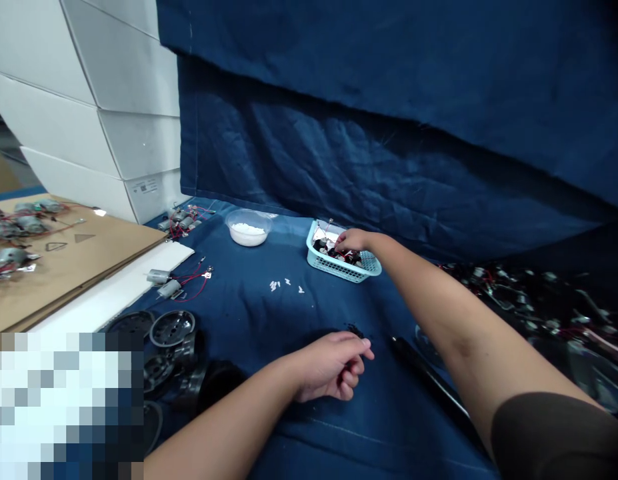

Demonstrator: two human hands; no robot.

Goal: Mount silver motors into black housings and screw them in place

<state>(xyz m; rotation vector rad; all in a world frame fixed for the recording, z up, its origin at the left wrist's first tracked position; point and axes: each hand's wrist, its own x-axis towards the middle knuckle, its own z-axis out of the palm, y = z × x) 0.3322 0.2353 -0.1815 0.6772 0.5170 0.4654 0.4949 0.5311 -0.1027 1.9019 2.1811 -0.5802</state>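
We see our right hand (351,241) reaching into wired parts (333,252) in a light-blue plastic basket (333,267) at 12 o'clock, its grip unclear, our left hand (333,367) loosely clenched at 6 o'clock, wired motors (9,258) already laid out on a cardboard sheet (83,273) at 9 o'clock, and the white panel's label (143,187) unreadable.

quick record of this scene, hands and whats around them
right hand: reaching into a light blue plastic basket of wired parts
left hand: fingers curled, above a blue cloth, next to a small dark piece
nearby: white granules in a clear bowl
further left: small motors with red wires, metal wheels, cardboard sheet
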